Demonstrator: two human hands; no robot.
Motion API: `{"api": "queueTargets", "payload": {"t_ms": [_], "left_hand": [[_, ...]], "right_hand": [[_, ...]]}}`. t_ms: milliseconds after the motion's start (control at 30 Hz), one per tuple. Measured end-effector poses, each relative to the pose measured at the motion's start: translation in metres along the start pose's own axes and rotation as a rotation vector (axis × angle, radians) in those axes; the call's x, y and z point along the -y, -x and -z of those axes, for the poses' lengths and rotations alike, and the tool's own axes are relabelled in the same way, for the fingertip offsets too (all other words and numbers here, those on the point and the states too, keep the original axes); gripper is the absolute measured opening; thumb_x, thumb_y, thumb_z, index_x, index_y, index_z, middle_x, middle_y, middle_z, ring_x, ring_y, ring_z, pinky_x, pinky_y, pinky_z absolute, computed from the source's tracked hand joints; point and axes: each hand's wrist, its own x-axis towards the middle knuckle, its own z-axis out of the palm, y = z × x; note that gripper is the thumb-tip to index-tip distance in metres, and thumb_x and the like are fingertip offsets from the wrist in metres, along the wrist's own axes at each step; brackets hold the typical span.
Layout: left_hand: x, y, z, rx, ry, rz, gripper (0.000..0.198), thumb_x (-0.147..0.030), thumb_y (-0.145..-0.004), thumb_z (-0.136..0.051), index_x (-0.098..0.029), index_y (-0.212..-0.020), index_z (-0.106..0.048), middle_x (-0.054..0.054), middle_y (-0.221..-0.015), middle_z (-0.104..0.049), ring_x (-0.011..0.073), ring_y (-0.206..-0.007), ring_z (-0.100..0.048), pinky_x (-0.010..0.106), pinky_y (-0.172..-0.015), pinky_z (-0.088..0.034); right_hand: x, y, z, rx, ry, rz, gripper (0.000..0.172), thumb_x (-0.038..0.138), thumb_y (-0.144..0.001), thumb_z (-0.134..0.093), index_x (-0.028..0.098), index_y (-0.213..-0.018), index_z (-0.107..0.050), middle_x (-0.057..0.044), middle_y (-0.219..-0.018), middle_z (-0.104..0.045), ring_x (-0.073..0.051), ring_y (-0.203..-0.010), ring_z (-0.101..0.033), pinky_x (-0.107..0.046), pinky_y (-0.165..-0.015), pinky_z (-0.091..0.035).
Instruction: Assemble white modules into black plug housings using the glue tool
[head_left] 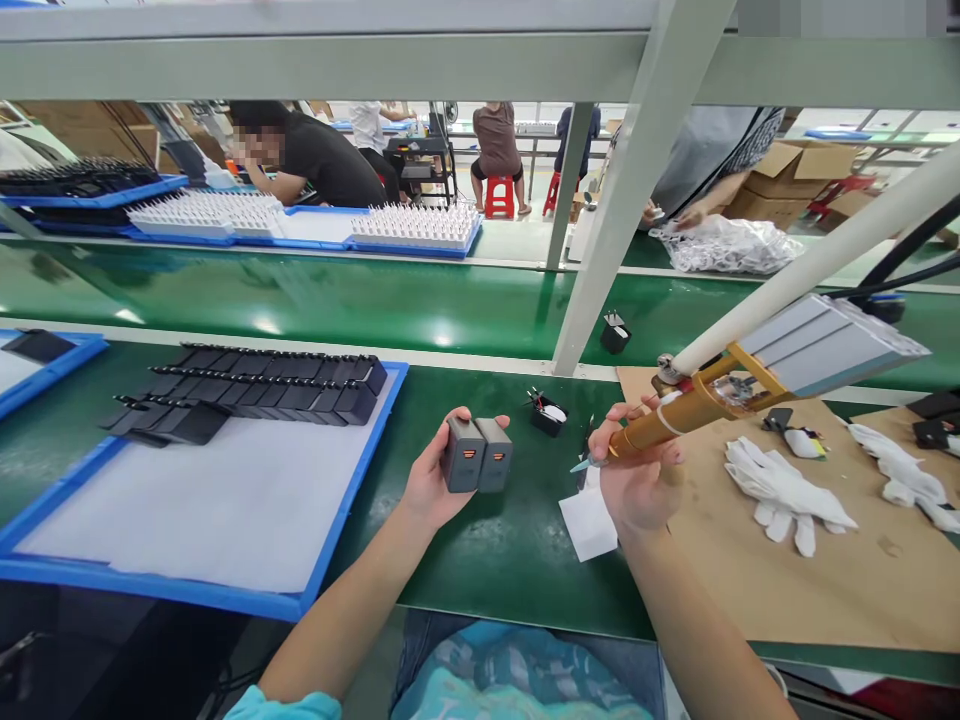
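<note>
Two dark grey power adapters [478, 456] stand side by side in my left hand [435, 470], their orange-lined ports facing me. My left fingers are closed around them. My right hand [637, 470] is closed around a gold-coloured dispensing gun [651, 432] with a pale blue tapered nozzle, which points left toward the adapters without touching them. Under the nozzle, a white paper sheet [589, 522] lies on the green bench. Just behind my hands sits an open black adapter housing [547, 412] with wires and something white showing inside.
At left, a blue-rimmed tray [352, 490] bears rows of black adapters [277, 385]. White gloves [784, 490] lie on brown cardboard [720, 570] at right. A slanted white post [637, 190] rises behind the bench. Another black adapter [615, 333] stands near it. Co-workers sit beyond.
</note>
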Motion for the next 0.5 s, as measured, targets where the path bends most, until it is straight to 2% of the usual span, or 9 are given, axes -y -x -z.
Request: {"api": "queueTargets", "payload": {"t_ms": [267, 500], "left_hand": [[-0.002, 0.0002, -0.0043, -0.025, 0.056, 0.041, 0.03, -0.051, -0.085, -0.06, -0.028, -0.103, -0.054, 0.009, -0.121, -0.063, 0.0275, -0.103, -0.064, 0.045, -0.085, -0.05], [-0.0012, -0.001, -0.0048, -0.117, 0.168, 0.051, 0.024, -0.046, -0.089, -0.057, -0.026, -0.102, -0.056, 0.01, -0.121, -0.064, 0.0257, -0.107, -0.063, 0.043, -0.085, -0.052]], "right_hand": [[-0.0007, -0.0002, 0.0006, -0.01, 0.042, 0.001, 0.044, 0.059, -0.079, -0.055, 0.032, -0.114, -0.055, 0.0, -0.093, -0.055, -0.012, -0.051, -0.051, -0.03, -0.05, -0.038], [0.0001, -0.0009, 0.0011, 0.004, 0.023, 0.001, 0.043, 0.057, -0.079, -0.057, 0.031, -0.113, -0.056, 0.0, -0.093, -0.056, -0.011, -0.051, -0.052, -0.03, -0.051, -0.038]]}}
